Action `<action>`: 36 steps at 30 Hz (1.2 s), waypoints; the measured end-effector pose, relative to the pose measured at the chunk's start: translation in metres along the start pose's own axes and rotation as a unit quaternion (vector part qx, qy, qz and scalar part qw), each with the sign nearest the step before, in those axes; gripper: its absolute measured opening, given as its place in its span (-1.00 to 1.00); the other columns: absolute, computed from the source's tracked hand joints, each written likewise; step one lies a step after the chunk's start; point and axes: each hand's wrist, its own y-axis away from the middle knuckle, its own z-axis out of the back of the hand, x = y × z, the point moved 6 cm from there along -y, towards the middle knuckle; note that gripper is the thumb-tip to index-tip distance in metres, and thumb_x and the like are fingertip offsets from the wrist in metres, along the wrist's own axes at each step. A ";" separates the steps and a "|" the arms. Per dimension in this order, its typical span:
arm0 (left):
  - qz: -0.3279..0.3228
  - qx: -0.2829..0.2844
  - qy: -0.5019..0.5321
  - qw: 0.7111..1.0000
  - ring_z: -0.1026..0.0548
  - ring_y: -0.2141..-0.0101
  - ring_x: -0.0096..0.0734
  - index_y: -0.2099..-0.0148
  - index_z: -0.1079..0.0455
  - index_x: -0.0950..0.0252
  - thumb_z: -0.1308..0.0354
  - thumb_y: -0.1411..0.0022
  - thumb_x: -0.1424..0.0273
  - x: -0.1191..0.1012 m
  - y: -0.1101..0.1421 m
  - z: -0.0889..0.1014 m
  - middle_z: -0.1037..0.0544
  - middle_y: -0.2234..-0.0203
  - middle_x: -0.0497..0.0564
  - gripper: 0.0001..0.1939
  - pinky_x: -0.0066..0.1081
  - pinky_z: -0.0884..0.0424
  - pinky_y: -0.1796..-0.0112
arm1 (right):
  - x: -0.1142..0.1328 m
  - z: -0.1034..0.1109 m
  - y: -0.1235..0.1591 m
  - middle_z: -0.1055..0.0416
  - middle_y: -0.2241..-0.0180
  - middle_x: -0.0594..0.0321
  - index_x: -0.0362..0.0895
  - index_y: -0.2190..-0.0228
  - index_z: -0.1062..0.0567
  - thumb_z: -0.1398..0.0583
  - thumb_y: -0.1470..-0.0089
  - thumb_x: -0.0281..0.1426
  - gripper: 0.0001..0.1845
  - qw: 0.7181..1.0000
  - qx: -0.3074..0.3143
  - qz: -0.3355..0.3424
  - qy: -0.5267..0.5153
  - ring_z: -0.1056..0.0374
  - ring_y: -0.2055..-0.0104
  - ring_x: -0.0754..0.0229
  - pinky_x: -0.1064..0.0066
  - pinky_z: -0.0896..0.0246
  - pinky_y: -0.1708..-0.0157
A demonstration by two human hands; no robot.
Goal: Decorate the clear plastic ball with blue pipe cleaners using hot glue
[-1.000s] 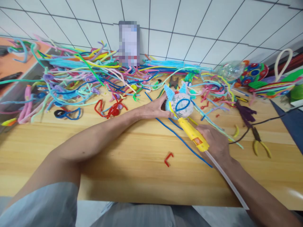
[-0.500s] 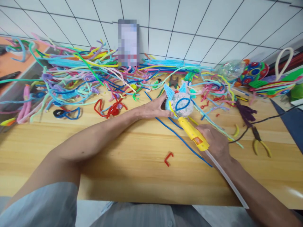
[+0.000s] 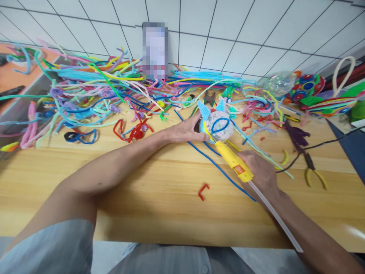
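My left hand grips the left side of a round, pale craft ball with light-blue pointed ears. A dark-blue pipe-cleaner loop lies on the ball's face, and a yellow strip runs along its left edge. My right hand is wrapped round a yellow hot glue gun, with a long clear glue stick sticking out of its rear. The gun's nozzle points at the lower left of the ball; whether it touches cannot be made out. Under both lies a long blue pipe cleaner.
Tangled, many-coloured pipe cleaners cover the back of the table. A phone leans on the tiled wall. At right lie yellow-handled pliers, a black cord and a decorated ball. A bent red piece lies in front.
The glue gun and my right hand have shifted very slightly to the right. My left hand and the ball stay in the same place.
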 end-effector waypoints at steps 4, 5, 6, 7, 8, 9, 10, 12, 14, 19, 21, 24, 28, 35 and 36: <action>0.001 0.002 0.001 1.000 -0.15 -0.60 0.37 -0.66 -0.08 0.15 -0.54 -0.10 -0.07 -0.001 0.000 0.000 -0.21 -0.62 0.24 0.25 0.21 -0.10 -0.58 | 0.000 0.001 0.000 -0.61 0.32 0.17 -0.10 0.07 -0.46 -0.10 -0.54 -0.42 -0.88 1.000 -0.001 0.000 -0.009 -0.55 0.36 0.09 0.33 -0.40 0.34; 0.002 0.002 0.002 1.000 -0.14 -0.60 0.37 -0.66 -0.08 0.14 -0.54 -0.10 -0.07 -0.002 0.001 0.000 -0.22 -0.62 0.23 0.24 0.21 -0.09 -0.58 | 0.000 0.001 0.000 -0.61 0.32 0.16 -0.11 0.07 -0.46 -0.10 -0.54 -0.43 -0.88 1.000 -0.002 0.000 -0.010 -0.55 0.37 0.09 0.33 -0.40 0.34; 0.003 0.002 0.002 1.000 -0.14 -0.60 0.37 -0.66 -0.08 0.14 -0.54 -0.10 -0.07 -0.002 0.001 0.000 -0.22 -0.62 0.23 0.24 0.22 -0.09 -0.58 | 0.000 0.001 0.000 -0.61 0.32 0.16 -0.11 0.08 -0.46 -0.10 -0.54 -0.43 -0.88 1.000 -0.002 0.000 -0.010 -0.54 0.37 0.09 0.33 -0.39 0.35; 0.004 0.002 0.003 1.000 -0.13 -0.60 0.37 -0.66 -0.09 0.13 -0.54 -0.10 -0.07 -0.003 0.001 0.000 -0.23 -0.61 0.22 0.23 0.22 -0.09 -0.58 | 0.001 0.002 -0.001 -0.61 0.33 0.15 -0.11 0.08 -0.46 -0.11 -0.54 -0.42 -0.88 1.000 -0.002 0.000 -0.010 -0.54 0.38 0.09 0.33 -0.39 0.36; 0.005 0.001 0.003 1.000 -0.14 -0.60 0.37 -0.66 -0.09 0.13 -0.54 -0.11 -0.07 -0.004 0.002 0.000 -0.23 -0.61 0.22 0.22 0.22 -0.09 -0.57 | 0.001 0.002 -0.001 -0.60 0.33 0.15 -0.12 0.08 -0.46 -0.11 -0.54 -0.42 -0.88 1.000 -0.003 0.001 -0.011 -0.54 0.38 0.09 0.33 -0.39 0.36; 0.006 0.000 0.004 1.000 -0.14 -0.60 0.36 -0.65 -0.10 0.13 -0.54 -0.11 -0.07 -0.004 0.002 0.000 -0.23 -0.61 0.22 0.22 0.22 -0.10 -0.57 | 0.001 0.003 -0.001 -0.60 0.33 0.15 -0.12 0.09 -0.46 -0.11 -0.54 -0.42 -0.88 1.000 -0.004 0.002 -0.013 -0.54 0.38 0.09 0.33 -0.39 0.36; 0.008 0.000 0.005 1.000 -0.15 -0.60 0.36 -0.65 -0.10 0.13 -0.54 -0.11 -0.07 -0.004 0.002 0.000 -0.23 -0.61 0.23 0.21 0.22 -0.10 -0.57 | 0.001 0.003 -0.001 -0.60 0.33 0.14 -0.12 0.09 -0.46 -0.12 -0.53 -0.42 -0.89 1.000 -0.006 0.003 -0.014 -0.54 0.38 0.09 0.34 -0.39 0.36; 0.010 0.000 0.008 1.000 -0.16 -0.59 0.36 -0.65 -0.10 0.14 -0.53 -0.12 -0.06 -0.004 0.002 0.000 -0.24 -0.61 0.23 0.21 0.22 -0.11 -0.57 | 0.000 0.003 -0.001 -0.60 0.33 0.15 -0.12 0.08 -0.46 -0.12 -0.52 -0.44 -0.90 1.000 -0.008 0.004 -0.013 -0.54 0.38 0.10 0.34 -0.40 0.35; 0.011 0.002 0.007 1.000 -0.17 -0.59 0.36 -0.65 -0.10 0.14 -0.53 -0.11 -0.06 -0.004 0.001 0.000 -0.24 -0.60 0.23 0.21 0.23 -0.11 -0.57 | -0.001 0.002 0.001 -0.61 0.32 0.13 -0.12 0.08 -0.47 -0.13 -0.52 -0.43 -0.90 1.000 -0.005 0.002 -0.008 -0.54 0.38 0.09 0.34 -0.40 0.35; 0.014 0.006 0.000 1.000 -0.14 -0.60 0.39 -0.64 -0.12 0.15 -0.53 -0.10 -0.04 -0.005 0.001 0.000 -0.26 -0.60 0.23 0.21 0.23 -0.10 -0.57 | -0.003 -0.001 0.007 -0.60 0.33 0.13 -0.12 0.07 -0.47 -0.13 -0.50 -0.44 -0.89 1.000 0.003 -0.004 -0.007 -0.55 0.38 0.09 0.33 -0.41 0.36; 0.012 0.006 0.003 1.000 -0.15 -0.59 0.39 -0.64 -0.12 0.16 -0.53 -0.10 -0.04 -0.005 0.001 0.000 -0.26 -0.59 0.25 0.20 0.23 -0.11 -0.56 | -0.003 -0.001 0.007 -0.60 0.33 0.14 -0.12 0.06 -0.47 -0.14 -0.49 -0.45 -0.90 1.000 0.002 -0.005 -0.011 -0.55 0.38 0.08 0.33 -0.42 0.35; 0.012 0.002 0.007 1.000 -0.18 -0.58 0.38 -0.64 -0.12 0.16 -0.54 -0.09 -0.04 -0.005 0.001 0.000 -0.28 -0.58 0.25 0.21 0.23 -0.13 -0.56 | -0.002 -0.001 0.005 -0.61 0.32 0.15 -0.10 0.05 -0.46 -0.13 -0.50 -0.44 -0.90 1.000 0.005 -0.005 -0.010 -0.56 0.37 0.08 0.33 -0.43 0.35; 0.022 -0.002 0.003 1.000 -0.21 -0.56 0.36 -0.64 -0.11 0.13 -0.55 -0.08 -0.03 -0.003 0.002 0.001 -0.31 -0.56 0.24 0.22 0.22 -0.14 -0.55 | -0.003 -0.001 0.004 -0.60 0.34 0.20 -0.07 0.04 -0.46 -0.14 -0.48 -0.47 -0.88 1.000 0.005 -0.009 -0.012 -0.56 0.38 0.09 0.33 -0.43 0.37; 0.032 -0.005 0.004 0.999 -0.27 -0.53 0.38 -0.61 -0.16 0.11 -0.55 -0.07 -0.03 -0.001 0.002 0.002 -0.35 -0.53 0.23 0.17 0.26 -0.22 -0.51 | -0.006 -0.002 0.008 -0.62 0.32 0.22 -0.04 0.02 -0.50 -0.21 -0.37 -0.52 -0.80 0.999 0.002 -0.034 -0.039 -0.55 0.37 0.07 0.32 -0.40 0.34; 0.032 -0.005 0.004 0.999 -0.26 -0.53 0.39 -0.60 -0.17 0.11 -0.55 -0.07 -0.04 -0.001 0.002 0.001 -0.35 -0.53 0.23 0.17 0.26 -0.22 -0.51 | -0.006 -0.003 0.008 -0.62 0.32 0.22 -0.04 0.03 -0.50 -0.20 -0.37 -0.51 -0.80 0.999 0.003 -0.039 -0.035 -0.55 0.37 0.07 0.32 -0.39 0.34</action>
